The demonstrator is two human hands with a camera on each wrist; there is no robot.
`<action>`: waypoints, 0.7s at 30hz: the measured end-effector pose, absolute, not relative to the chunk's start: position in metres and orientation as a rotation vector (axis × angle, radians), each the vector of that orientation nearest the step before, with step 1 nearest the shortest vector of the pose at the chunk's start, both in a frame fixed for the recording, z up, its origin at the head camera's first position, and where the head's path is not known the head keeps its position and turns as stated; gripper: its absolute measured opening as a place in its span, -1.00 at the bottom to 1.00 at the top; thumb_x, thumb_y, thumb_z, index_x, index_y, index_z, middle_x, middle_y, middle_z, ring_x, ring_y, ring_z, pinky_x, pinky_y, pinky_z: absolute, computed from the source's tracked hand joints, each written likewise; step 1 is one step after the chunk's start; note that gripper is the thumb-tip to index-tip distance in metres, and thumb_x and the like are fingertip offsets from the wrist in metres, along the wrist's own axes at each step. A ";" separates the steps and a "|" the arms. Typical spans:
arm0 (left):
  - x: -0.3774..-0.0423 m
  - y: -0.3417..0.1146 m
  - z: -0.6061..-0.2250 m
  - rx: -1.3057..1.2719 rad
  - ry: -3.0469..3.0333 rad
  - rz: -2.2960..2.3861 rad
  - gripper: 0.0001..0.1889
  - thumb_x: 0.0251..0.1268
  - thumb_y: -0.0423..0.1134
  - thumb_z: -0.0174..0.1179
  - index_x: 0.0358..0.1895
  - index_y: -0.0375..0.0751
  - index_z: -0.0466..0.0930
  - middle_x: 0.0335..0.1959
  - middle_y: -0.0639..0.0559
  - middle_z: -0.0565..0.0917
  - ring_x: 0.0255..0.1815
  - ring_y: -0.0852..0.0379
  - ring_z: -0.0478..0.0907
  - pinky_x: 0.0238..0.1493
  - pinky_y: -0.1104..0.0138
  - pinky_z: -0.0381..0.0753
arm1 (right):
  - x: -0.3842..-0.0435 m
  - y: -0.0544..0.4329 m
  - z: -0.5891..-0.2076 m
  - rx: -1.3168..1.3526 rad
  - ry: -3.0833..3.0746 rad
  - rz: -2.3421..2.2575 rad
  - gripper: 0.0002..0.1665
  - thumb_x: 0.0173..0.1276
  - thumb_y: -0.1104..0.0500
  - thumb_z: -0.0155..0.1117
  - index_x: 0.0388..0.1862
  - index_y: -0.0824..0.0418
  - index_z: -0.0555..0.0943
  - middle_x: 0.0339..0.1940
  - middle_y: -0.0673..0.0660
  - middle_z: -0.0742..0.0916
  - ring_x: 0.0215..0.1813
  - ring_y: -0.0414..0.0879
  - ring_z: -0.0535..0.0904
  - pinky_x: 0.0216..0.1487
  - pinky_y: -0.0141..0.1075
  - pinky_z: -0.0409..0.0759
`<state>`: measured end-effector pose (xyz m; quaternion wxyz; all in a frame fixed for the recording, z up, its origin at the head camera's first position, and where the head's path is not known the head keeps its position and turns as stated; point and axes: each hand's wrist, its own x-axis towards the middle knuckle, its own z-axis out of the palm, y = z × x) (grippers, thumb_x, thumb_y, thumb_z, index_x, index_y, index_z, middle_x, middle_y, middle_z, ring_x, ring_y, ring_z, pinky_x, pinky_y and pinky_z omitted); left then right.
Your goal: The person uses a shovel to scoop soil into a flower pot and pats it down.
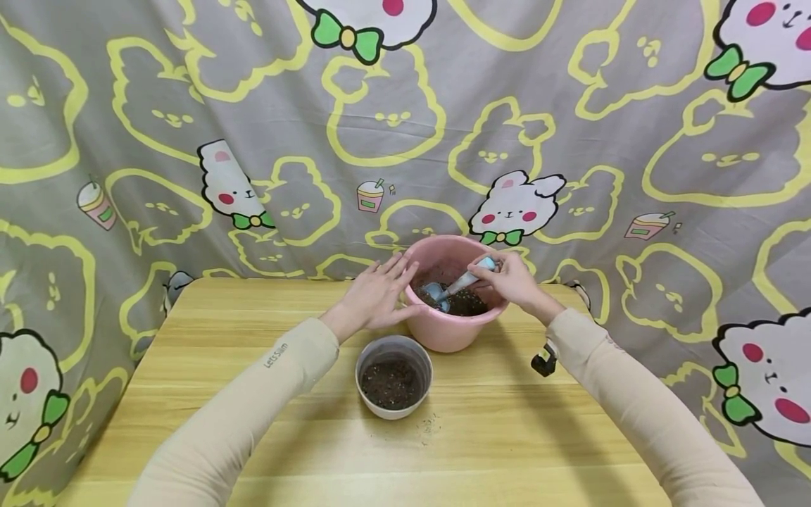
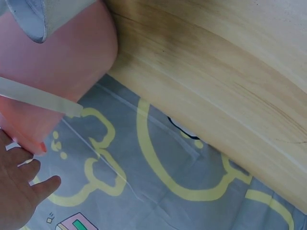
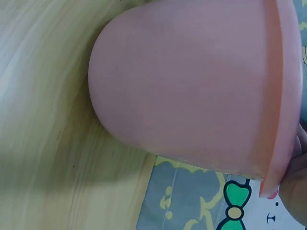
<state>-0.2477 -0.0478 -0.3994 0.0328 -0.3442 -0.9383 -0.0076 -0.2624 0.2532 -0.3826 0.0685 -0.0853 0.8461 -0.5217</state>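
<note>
A bucket (image 1: pixel 446 335) stands toward the back of the table (image 1: pixel 304 451), soil (image 1: pixel 470 305) and a scoop (image 1: pixel 462 282) inside it. A bowl (image 1: pixel 394 413) holding more soil (image 1: pixel 389 382) sits before it, slightly left; a curtain (image 1: pixel 418 123) hangs behind.

Dark, slanting lettering (image 1: pixel 276 355) on the outer side of the person's left sleeve (image 1: pixel 250 401), a short way from the cuff, reads "Lets Slim"; the two words run along the forearm, rising toward the hand. The right sleeve (image 1: pixel 640 384) also bears a small dark mark (image 1: pixel 614 343) near its cuff, too faint and foreshortened to make out. On the patterned curtain (image 1: pixel 285 127), a printed drink cup (image 1: pixel 369 197) carries a green label whose detail is too small to read.
</note>
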 end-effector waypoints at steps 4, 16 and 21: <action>-0.248 -0.048 -0.399 -1.056 -2.885 -0.031 0.03 0.48 0.54 -0.16 0.73 -0.16 0.04 0.79 -0.14 -0.02 0.79 -0.16 0.05 0.69 -0.14 0.27 | -0.262 0.260 -0.383 -0.222 2.487 -1.608 -0.56 0.60 0.09 0.29 0.12 0.50 0.62 -0.32 0.15 0.87 -0.36 -0.23 0.85 -0.04 -0.04 0.85; -0.248 -0.049 -0.400 -1.059 -2.885 -0.015 0.02 0.50 0.53 -0.17 0.72 -0.18 0.04 0.79 -0.14 -0.04 0.80 -0.13 -0.01 0.68 -0.14 0.29 | -0.262 0.269 -0.373 -0.048 2.322 -1.739 -0.59 0.61 0.16 0.25 0.16 0.51 0.57 -0.38 -0.02 0.86 -0.33 -0.17 0.87 -0.04 -0.20 0.84; -0.248 -0.049 -0.400 -1.056 -2.887 -0.004 0.02 0.50 0.54 -0.20 0.73 -0.17 0.03 0.79 -0.14 -0.04 0.80 -0.14 0.00 0.67 -0.14 0.30 | -0.263 0.273 -0.372 -0.020 2.299 -1.758 -0.69 0.60 0.16 0.27 0.08 0.41 0.61 -0.38 0.00 0.86 -0.33 -0.16 0.87 0.00 -0.15 0.83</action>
